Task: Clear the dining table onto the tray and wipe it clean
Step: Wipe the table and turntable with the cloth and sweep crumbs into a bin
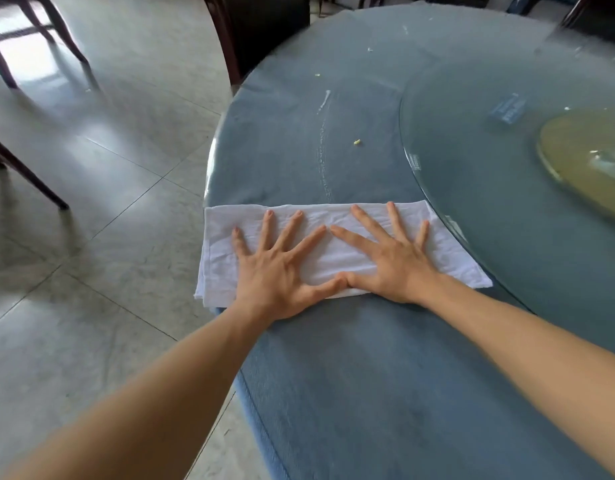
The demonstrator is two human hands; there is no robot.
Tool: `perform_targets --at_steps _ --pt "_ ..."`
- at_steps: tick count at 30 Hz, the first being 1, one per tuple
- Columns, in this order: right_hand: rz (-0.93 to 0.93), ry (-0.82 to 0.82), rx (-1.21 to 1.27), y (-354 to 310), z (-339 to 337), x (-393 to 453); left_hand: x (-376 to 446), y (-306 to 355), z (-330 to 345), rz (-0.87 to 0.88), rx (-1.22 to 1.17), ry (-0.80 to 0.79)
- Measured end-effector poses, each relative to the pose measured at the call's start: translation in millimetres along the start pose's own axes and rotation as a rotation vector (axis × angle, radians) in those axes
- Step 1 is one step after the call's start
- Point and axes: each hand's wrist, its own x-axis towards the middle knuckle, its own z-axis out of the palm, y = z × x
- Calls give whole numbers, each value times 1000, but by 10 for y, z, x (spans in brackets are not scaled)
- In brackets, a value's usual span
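Far edge of table (334, 393) blurry, cut off. Your left hand (282, 271) & right hand (392, 265) press flat, fingers spread, gripping nothing, on folded white cloth (223, 251).

Glass turntable (507, 188) cut off right

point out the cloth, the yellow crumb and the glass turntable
cloth (448, 252): head view, bare right part beside the hand.
yellow crumb (357, 142): head view, its middle.
glass turntable (479, 161): head view, bare glass near its left rim.
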Motion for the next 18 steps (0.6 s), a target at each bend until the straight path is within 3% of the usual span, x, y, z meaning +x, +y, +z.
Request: perform_targets --at_steps 18 --pt "170 41 50 116 -349 1624 1932 -747 -325 153 38 -55"
